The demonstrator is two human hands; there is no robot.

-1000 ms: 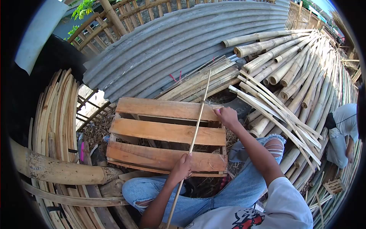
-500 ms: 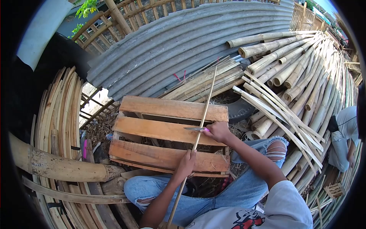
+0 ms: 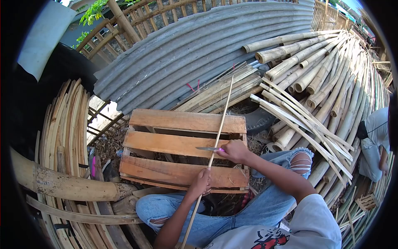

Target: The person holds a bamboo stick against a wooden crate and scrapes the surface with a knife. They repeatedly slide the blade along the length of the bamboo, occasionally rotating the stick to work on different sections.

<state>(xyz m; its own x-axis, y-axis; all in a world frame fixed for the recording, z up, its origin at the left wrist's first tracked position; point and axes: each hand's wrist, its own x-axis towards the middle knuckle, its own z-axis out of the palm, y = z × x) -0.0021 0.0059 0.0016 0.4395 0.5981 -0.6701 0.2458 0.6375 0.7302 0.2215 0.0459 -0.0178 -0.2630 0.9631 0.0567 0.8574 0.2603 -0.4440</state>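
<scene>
A long thin bamboo strip runs slantwise from beside my lap up past a slatted wooden crate. My left hand is closed around the strip near the crate's front edge. In my right hand is a knife with a pink handle, its blade pointing left and lying across the strip, above my left hand. Most of the handle is hidden by my fingers.
Split bamboo slats are stacked at left, with a thick bamboo pole across them. Corrugated metal sheeting stands behind the crate. Bamboo poles are piled at right, where another person bends. A tyre lies behind the crate.
My right hand and the knife have moved slightly down and left along the strip, closer to my left hand. My left hand has shifted slightly down. The view has tilted a little.
</scene>
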